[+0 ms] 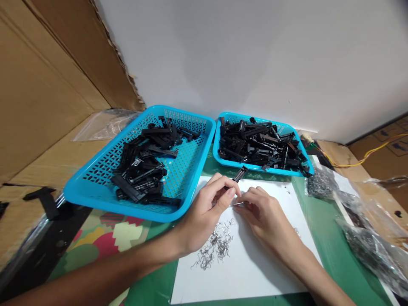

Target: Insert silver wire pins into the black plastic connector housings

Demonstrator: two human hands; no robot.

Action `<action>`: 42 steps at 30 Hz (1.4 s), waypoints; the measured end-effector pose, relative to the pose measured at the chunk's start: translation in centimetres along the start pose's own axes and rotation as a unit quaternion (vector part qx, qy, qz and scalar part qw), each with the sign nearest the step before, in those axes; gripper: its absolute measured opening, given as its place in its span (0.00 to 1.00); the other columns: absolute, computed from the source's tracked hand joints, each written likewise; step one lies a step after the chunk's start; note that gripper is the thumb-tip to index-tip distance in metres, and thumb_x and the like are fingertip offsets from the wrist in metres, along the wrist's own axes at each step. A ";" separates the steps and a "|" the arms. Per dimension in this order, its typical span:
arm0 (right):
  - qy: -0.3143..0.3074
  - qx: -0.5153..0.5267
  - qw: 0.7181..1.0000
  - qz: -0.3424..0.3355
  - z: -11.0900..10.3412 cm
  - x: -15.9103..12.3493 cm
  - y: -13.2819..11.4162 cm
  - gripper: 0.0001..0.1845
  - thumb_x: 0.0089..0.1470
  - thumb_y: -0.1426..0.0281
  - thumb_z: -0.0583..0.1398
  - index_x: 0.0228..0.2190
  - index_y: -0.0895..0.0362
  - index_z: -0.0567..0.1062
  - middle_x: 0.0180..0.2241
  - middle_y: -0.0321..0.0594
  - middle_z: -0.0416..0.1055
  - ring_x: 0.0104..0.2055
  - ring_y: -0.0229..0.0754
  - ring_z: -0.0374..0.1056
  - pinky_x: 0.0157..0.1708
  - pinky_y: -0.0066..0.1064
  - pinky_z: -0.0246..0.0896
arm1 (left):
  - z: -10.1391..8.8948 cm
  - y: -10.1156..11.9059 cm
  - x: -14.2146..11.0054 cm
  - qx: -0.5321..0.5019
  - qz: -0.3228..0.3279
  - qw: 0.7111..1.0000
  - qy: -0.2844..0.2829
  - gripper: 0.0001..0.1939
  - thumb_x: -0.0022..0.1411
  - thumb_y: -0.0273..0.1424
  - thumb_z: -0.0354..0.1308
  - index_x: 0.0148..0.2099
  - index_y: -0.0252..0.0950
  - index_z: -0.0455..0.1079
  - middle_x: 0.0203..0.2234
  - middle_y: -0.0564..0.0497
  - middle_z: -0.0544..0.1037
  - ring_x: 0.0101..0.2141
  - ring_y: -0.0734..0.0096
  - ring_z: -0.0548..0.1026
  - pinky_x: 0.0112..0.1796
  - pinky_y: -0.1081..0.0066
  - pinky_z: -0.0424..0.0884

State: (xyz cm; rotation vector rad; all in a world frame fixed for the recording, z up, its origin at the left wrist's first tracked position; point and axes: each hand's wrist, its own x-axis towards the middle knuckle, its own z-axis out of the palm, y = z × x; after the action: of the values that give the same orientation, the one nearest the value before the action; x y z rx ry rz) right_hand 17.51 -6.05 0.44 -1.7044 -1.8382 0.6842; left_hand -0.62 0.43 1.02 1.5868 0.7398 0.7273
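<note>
My left hand (208, 208) is closed around a slim black plastic part (239, 174) whose far end sticks out past my fingers. Touching it from the right, my right hand (261, 212) pinches a small metal clip (238, 204) at the fingertips. Both hands hover over a white sheet (255, 263). A loose heap of small metal clips (216, 246) lies on the sheet just below my left hand.
Two blue baskets stand behind the sheet, the left basket (95, 187) and the right basket (219, 159), both holding many black plastic parts. Clear bags of metal clips (366, 238) lie at the right. Cardboard (38, 97) rises at the left; a white wall is behind.
</note>
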 end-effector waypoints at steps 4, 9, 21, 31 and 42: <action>0.000 0.092 0.995 -0.039 -1.3 -0.6 -0.6 0.08 0.64 0.78 0.62 0.36 0.54 0.80 0.31 0.38 0.70 0.35 0.44 0.66 0.34 0.34 0.59 | 0.0 0.0 0.1 -0.001 -0.009 1.000 0.004 0.13 0.79 0.38 0.51 0.43 0.39 0.73 0.37 0.53 0.68 0.37 0.69 0.67 0.39 0.69 0.61; 0.087 0.195 0.972 -0.103 -2.5 -1.5 -0.6 0.11 0.63 0.75 0.66 0.40 0.46 0.84 0.30 0.34 0.71 0.31 0.40 0.64 0.32 0.34 0.57 | -0.2 0.5 0.1 -0.007 0.018 0.994 -0.109 0.14 0.79 0.38 0.49 0.45 0.38 0.73 0.38 0.52 0.68 0.41 0.67 0.68 0.43 0.68 0.62; 0.129 0.062 0.967 -0.212 -3.0 -1.3 -0.4 0.20 0.61 0.83 0.64 0.45 0.47 0.84 0.28 0.35 0.70 0.32 0.43 0.60 0.33 0.37 0.51 | -1.0 1.2 0.0 0.001 0.001 0.983 -0.181 0.18 0.80 0.41 0.45 0.38 0.37 0.64 0.36 0.53 0.64 0.38 0.67 0.64 0.41 0.67 0.61; 0.127 0.115 0.978 -0.117 -2.4 -1.3 -0.9 0.05 0.64 0.74 0.65 0.36 0.53 0.82 0.27 0.34 0.74 0.30 0.40 0.64 0.35 0.37 0.56 | -0.2 0.2 -0.3 0.015 0.016 0.994 -0.106 0.14 0.80 0.39 0.49 0.42 0.39 0.68 0.36 0.55 0.64 0.37 0.71 0.64 0.39 0.70 0.61; 0.033 0.277 0.957 0.078 -2.7 -1.1 -0.2 0.07 0.63 0.66 0.65 0.34 0.54 0.82 0.29 0.36 0.74 0.33 0.40 0.64 0.34 0.33 0.58 | -0.1 0.1 -0.4 0.090 0.022 0.991 -0.095 0.12 0.79 0.37 0.51 0.48 0.43 0.75 0.39 0.54 0.68 0.38 0.73 0.69 0.40 0.73 0.64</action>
State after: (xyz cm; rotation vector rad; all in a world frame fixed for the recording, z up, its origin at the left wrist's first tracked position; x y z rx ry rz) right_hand 19.23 -7.19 2.50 -1.4747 -1.3055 1.0746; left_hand -0.95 0.19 1.08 1.8134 0.6460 0.5428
